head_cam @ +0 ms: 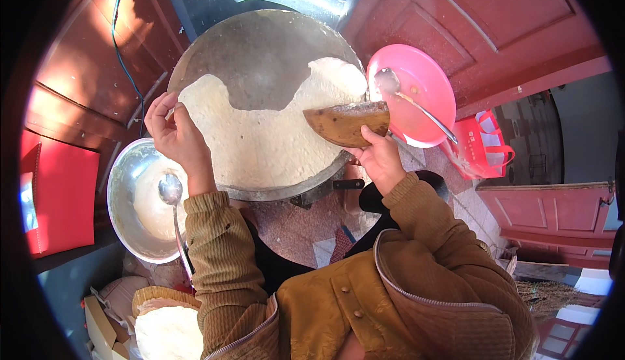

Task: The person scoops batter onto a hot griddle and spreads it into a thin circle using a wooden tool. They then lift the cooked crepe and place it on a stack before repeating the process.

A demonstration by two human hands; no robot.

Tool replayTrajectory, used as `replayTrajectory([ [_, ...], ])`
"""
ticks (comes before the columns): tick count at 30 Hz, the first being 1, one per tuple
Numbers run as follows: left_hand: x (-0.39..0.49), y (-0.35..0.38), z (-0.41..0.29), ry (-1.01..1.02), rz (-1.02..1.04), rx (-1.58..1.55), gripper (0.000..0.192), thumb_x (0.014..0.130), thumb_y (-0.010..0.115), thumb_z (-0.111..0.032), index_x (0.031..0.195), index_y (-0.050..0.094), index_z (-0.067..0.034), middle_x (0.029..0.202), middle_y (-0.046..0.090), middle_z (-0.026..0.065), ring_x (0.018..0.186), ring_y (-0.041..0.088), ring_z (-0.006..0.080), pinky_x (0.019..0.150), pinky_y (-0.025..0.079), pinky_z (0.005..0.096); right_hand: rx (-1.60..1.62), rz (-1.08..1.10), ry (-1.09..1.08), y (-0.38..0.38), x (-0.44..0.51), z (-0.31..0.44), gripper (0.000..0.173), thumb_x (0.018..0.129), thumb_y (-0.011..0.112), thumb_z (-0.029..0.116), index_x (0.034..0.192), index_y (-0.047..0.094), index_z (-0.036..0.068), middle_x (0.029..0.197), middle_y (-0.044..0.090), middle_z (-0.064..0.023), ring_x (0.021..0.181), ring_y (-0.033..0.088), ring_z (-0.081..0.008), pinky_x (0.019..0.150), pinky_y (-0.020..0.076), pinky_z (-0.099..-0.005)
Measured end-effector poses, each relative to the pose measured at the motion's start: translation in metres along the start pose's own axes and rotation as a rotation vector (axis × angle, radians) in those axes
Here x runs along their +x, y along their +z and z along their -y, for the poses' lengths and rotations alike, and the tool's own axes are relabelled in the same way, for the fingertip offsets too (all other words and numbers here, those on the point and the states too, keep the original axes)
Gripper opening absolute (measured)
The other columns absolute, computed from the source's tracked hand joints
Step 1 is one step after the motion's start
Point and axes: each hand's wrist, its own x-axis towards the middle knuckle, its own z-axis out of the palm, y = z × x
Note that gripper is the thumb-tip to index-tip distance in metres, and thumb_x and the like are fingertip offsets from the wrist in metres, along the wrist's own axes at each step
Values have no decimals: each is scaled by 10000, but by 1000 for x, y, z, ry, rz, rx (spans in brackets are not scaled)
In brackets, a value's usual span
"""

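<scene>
My right hand (378, 157) grips a half-moon wooden batter spreader (347, 123), thumb on its face. The spreader's straight edge is crusted with pale residue. It is over the right side of a large round griddle (263, 42). A pale batter layer (259, 150) covers the griddle's near half and reaches up along both sides, thickest in a white mound at the right. Dark bare surface shows beyond its curved edge. My left hand (178, 138) is raised at the griddle's left rim beside the batter, fingers loosely curled, with nothing visible in them.
At the left, a metal basin (119, 204) holds batter and a ladle (170, 190). A pink plastic basin (434, 91) with another ladle (425, 116) stands against the griddle's right side. Pale round flatbreads (168, 333) are stacked at lower left. A red bag (476, 147) is at right.
</scene>
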Motion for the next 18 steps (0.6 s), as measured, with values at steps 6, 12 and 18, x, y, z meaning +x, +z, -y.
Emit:
replayTrajectory([
  [6,3,-7,2,-18,4,34,124,937,624,29,1038,691,3,1248,575,70,990,617,114,794,536,246,2,-35,-44,19,26,-7,423,988,575,9,1390,443,26,1385,542,-158,1258,579,-365,980,534,-629],
  [12,4,-1,7,-61,-4,-29,125,941,632,17,1045,697,-5,1243,581,65,1008,608,111,827,521,251,31,-73,-52,67,79,-3,466,989,552,4,1426,389,8,1433,489,-177,1298,537,-391,1010,519,-640],
  [18,6,0,3,-73,9,-19,120,942,619,25,1036,691,1,1265,564,76,997,614,113,803,538,252,-163,5,-57,41,27,10,461,989,540,7,1422,384,28,1416,505,-188,1287,554,-387,993,534,-629],
])
